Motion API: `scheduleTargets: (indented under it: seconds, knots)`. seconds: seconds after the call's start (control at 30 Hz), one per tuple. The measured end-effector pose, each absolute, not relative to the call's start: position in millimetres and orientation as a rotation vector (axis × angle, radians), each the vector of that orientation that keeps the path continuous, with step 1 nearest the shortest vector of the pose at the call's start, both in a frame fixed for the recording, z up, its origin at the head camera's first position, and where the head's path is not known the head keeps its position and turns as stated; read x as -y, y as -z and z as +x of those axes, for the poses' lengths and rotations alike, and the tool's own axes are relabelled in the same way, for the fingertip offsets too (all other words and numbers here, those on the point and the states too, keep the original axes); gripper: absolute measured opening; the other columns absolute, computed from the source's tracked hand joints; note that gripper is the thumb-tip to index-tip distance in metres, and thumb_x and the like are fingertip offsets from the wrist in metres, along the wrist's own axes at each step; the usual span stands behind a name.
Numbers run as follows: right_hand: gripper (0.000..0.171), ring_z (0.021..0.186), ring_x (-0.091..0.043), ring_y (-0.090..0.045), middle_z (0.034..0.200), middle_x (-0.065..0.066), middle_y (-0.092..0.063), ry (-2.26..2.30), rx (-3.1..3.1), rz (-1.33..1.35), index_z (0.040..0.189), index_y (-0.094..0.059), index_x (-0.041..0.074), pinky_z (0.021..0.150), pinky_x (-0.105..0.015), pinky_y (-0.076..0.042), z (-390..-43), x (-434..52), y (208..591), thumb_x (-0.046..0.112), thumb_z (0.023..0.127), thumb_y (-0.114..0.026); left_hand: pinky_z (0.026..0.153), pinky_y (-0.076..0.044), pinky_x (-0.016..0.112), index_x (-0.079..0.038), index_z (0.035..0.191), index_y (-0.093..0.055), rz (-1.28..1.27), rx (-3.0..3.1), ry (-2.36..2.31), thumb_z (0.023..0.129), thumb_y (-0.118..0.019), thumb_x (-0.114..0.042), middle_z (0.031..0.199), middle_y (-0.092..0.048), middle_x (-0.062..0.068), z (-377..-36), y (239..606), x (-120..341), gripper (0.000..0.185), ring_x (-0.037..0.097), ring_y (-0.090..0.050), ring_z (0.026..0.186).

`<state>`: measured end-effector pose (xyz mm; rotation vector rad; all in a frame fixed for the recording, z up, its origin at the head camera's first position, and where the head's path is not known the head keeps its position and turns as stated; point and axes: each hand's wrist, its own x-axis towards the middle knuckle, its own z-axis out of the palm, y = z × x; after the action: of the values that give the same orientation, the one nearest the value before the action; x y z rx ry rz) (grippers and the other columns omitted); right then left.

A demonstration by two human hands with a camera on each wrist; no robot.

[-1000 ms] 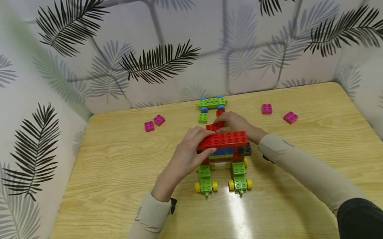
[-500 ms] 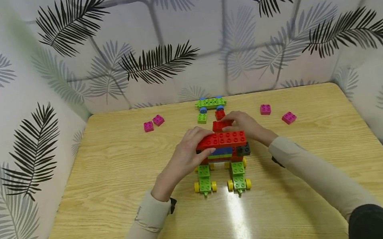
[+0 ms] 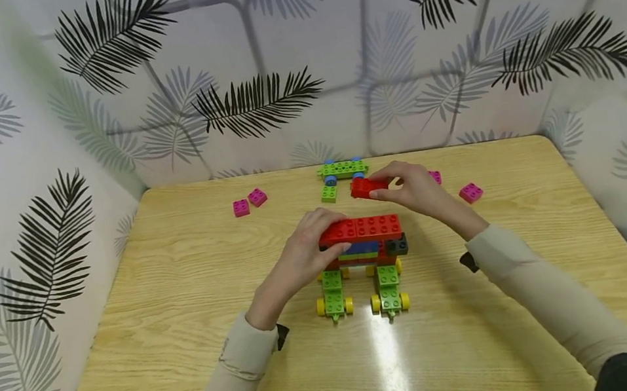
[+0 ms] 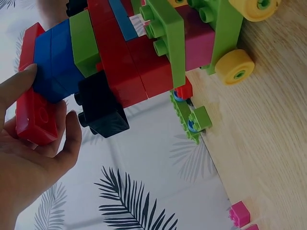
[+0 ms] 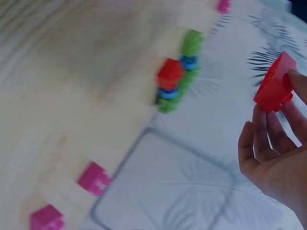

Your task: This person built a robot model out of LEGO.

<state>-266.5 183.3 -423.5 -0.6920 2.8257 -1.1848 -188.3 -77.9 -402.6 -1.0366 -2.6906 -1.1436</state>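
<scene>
My left hand (image 3: 302, 253) holds the left end of a toy-brick build (image 3: 377, 227), thumb in front and fingers over the red top. Blue, green, red and black bricks (image 4: 102, 106) are stacked in it, above two green wheeled bases (image 3: 388, 288) with yellow wheels. My right hand (image 3: 416, 193) pinches a red brick (image 5: 276, 84) between thumb and fingers, raised behind the build. In the head view this brick overlaps a smaller red brick (image 5: 170, 74) standing by the green car base (image 3: 343, 168) with blue wheels.
A small green brick (image 3: 328, 194) lies in front of the car base. Pink bricks lie at back left (image 3: 241, 208) and at right (image 3: 470, 192). The wooden table (image 3: 183, 292) meets a leaf-patterned cloth (image 3: 246, 46) at its back edge.
My right hand has drawn the red brick from behind the build, lifting it back and to the right. The left hand keeps its hold on the build.
</scene>
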Motion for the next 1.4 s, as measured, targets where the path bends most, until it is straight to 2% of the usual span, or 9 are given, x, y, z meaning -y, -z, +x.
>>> scheduleTargets:
  seconds: [0.27,0.53,0.7,0.93,1.4]
  knots:
    - [0.036,0.098,-0.018,-0.059,0.109,-0.002,-0.066,1.224,-2.844,-0.89,0.118,-0.069,0.012,0.084,-0.043,-0.049,-231.4,-175.0,373.2,0.031,0.088,-0.072,0.09,-0.047,0.038,-0.008,0.122,-0.059,-0.988,2.719,1.205,0.088,-0.072,-0.016,0.117,-0.058,0.005,-189.6,403.4,77.7,0.037,0.02,-0.05,0.107]
    - [0.036,0.095,-0.016,-0.058,0.108,0.0,-0.066,1.184,-2.82,-0.955,0.116,-0.07,0.012,0.082,-0.038,-0.049,-201.7,-167.0,346.0,0.029,0.085,-0.075,0.091,-0.049,0.039,-0.004,0.125,-0.057,-0.93,2.744,1.321,0.088,-0.072,-0.016,0.121,-0.057,0.008,-190.9,403.1,76.8,0.042,0.022,-0.051,0.11]
    - [0.036,0.095,-0.015,-0.056,0.107,0.002,-0.064,1.118,-2.77,-0.958,0.118,-0.07,0.016,0.078,-0.036,-0.048,-193.8,-163.0,341.2,0.031,0.086,-0.073,0.091,-0.049,0.041,-0.003,0.126,-0.056,-0.882,2.749,1.399,0.087,-0.073,-0.014,0.122,-0.056,0.009,-190.5,403.2,76.7,0.044,0.024,-0.052,0.112]
    - [0.034,0.093,-0.018,-0.056,0.106,-0.001,-0.065,1.065,-2.757,-1.009,0.119,-0.07,0.013,0.073,-0.039,-0.051,-193.8,-159.3,343.7,0.025,0.087,-0.073,0.094,-0.048,0.042,-0.004,0.125,-0.057,-0.85,2.734,1.444,0.086,-0.074,-0.013,0.122,-0.056,0.009,-190.4,404.3,75.0,0.044,0.024,-0.052,0.113]
    - [0.034,0.089,-0.019,-0.053,0.104,-0.002,-0.063,0.957,-2.777,-1.024,0.119,-0.069,0.012,0.07,-0.031,-0.049,-196.3,-153.2,345.5,0.026,0.087,-0.073,0.088,-0.05,0.039,-0.005,0.122,-0.058,-0.803,2.719,1.477,0.086,-0.075,-0.018,0.118,-0.057,0.008,-194.3,409.1,73.4,0.042,0.022,-0.055,0.104]
